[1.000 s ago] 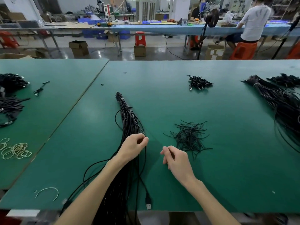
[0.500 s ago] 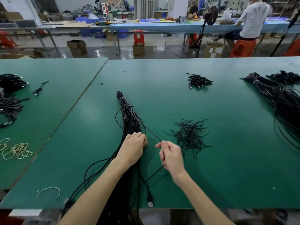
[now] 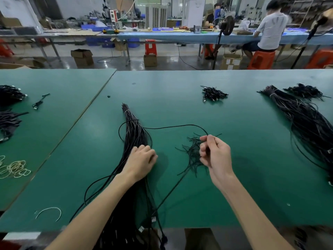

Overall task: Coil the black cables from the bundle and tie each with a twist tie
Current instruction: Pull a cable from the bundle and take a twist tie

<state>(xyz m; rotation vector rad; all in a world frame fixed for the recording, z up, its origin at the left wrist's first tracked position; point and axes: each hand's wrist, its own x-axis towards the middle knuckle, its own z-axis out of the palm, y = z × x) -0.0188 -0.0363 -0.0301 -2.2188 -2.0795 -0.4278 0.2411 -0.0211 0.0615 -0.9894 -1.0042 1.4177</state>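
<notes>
A long bundle of black cables (image 3: 132,130) lies on the green table (image 3: 180,98), banded at its far tip and running off the near edge. My left hand (image 3: 141,162) rests on the bundle with fingers lying over it. My right hand (image 3: 215,153) is raised to the right and pinches a single black cable (image 3: 173,126), which arcs back to the bundle. Under that hand lies a loose pile of black twist ties (image 3: 193,152). A small heap of coiled cables (image 3: 213,93) sits farther back.
A second big cable bundle (image 3: 302,120) and another heap (image 3: 306,92) lie at the right. On the left table are more cables (image 3: 9,107) and rubber bands (image 3: 15,168). A white band piece (image 3: 49,212) lies near the front edge. A person sits at a far bench.
My right hand has moved right and up, drawing one cable out of the bundle into a long arc. My left hand stays on the bundle.
</notes>
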